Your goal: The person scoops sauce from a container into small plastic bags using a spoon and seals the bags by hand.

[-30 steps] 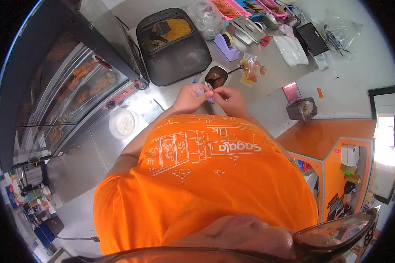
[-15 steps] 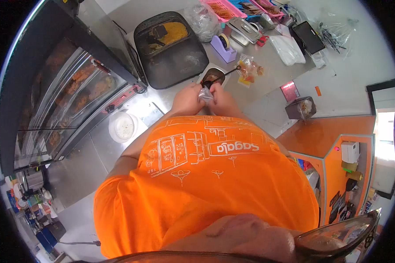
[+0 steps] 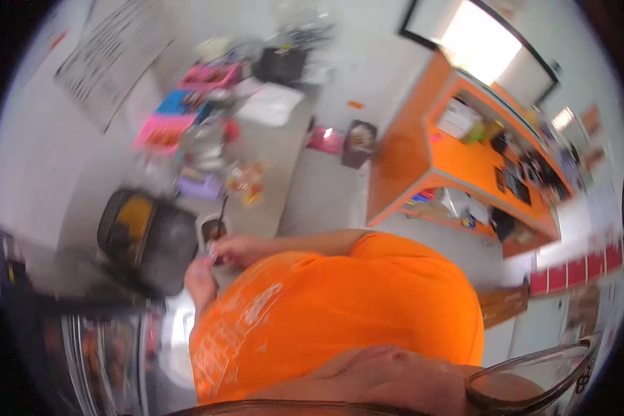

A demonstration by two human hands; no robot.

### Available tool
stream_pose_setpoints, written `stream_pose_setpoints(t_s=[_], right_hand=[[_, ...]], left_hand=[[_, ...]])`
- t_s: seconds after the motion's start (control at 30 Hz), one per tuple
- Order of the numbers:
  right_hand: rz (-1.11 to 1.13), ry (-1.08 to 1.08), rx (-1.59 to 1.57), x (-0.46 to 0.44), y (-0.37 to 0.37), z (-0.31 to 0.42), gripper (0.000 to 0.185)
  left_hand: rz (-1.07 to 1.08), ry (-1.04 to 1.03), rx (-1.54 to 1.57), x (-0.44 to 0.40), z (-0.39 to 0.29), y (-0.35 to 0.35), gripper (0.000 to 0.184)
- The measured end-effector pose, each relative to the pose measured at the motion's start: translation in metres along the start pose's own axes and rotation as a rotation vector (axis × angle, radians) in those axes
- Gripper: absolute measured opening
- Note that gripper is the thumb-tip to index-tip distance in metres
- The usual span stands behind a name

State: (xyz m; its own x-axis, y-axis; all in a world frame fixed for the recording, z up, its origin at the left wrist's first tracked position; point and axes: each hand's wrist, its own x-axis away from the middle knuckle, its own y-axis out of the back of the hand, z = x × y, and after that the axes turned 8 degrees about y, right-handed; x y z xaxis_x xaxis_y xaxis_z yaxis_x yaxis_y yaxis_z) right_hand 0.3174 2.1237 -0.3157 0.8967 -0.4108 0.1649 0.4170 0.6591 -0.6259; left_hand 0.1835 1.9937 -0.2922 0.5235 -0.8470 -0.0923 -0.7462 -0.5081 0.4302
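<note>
My left hand (image 3: 200,276) and my right hand (image 3: 238,249) are close together at the near edge of the counter. Between their closed fingers is a small clear plastic bag (image 3: 211,250), smeared by motion. Just beyond my fingers stands a light-rimmed container with dark brown contents (image 3: 215,227). A dark-handled spoon (image 3: 222,208) leans out of it. Farther along lie small clear packets with orange-red contents (image 3: 248,182). Left of my hands sits a large black pan-like tray (image 3: 170,243) with something yellow in one part.
A lilac tape dispenser (image 3: 201,185), pink basket (image 3: 163,133) and white plastic bags (image 3: 274,104) lie along the counter (image 3: 274,163). A glass-fronted food cabinet (image 3: 104,353) stands lower left. At right are a dark bin (image 3: 359,143) and an orange shelf unit (image 3: 457,156).
The head view has swung to the right, so the counter and my hands appear farther left and turned. Both hands still hold the plastic bag beside the container.
</note>
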Motion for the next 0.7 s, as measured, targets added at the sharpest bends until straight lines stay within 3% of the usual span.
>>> stream_pose_setpoints(t_s=[0.07,0.17,0.27,0.3,0.4,0.47,0.5,0.57,0.6,0.63,0.7], right_hand=[[0.117,-0.043,-0.053,0.026,-0.019,0.025,0.022],[0.393,-0.075,-0.134,0.033,-0.036,0.043,0.032],[0.408,-0.072,-0.197,0.023,-0.03,0.041,0.039],[0.325,-0.092,-0.219,0.024,-0.033,0.039,0.04],[0.136,-0.131,-0.186,0.029,-0.046,0.037,0.039],[0.084,-0.122,-0.03,0.035,-0.053,0.04,0.033],[0.08,0.03,0.164,0.03,-0.049,0.027,0.028],[0.071,0.34,0.546,0.012,-0.04,-0.007,0.023],[-0.047,0.453,0.651,0.004,-0.041,-0.009,0.022],[-0.168,0.566,0.758,-0.003,-0.039,-0.007,0.023],[-0.416,0.773,0.905,-0.004,-0.041,0.008,0.028]], left_hand=[[0.155,0.502,0.707,0.005,-0.025,0.007,0.022],[0.305,0.752,1.04,0.014,-0.068,0.013,0.016],[0.283,0.889,1.265,0.003,-0.05,0.012,0.015],[0.411,0.786,1.303,0.006,-0.064,0.016,0.012],[0.283,0.477,0.845,0.003,-0.041,0.014,0.017],[-0.085,-0.011,0.043,-0.002,-0.026,0.015,0.017],[-0.264,-0.249,-0.364,0.0,-0.028,0.016,0.019],[-0.347,-0.148,-0.274,-0.002,-0.048,0.014,0.02],[-0.385,-0.101,-0.229,-0.001,-0.06,0.012,0.021],[-0.281,0.065,-0.182,0.002,-0.064,0.009,0.025],[-0.313,0.036,-0.127,0.004,-0.074,-0.002,0.026]])
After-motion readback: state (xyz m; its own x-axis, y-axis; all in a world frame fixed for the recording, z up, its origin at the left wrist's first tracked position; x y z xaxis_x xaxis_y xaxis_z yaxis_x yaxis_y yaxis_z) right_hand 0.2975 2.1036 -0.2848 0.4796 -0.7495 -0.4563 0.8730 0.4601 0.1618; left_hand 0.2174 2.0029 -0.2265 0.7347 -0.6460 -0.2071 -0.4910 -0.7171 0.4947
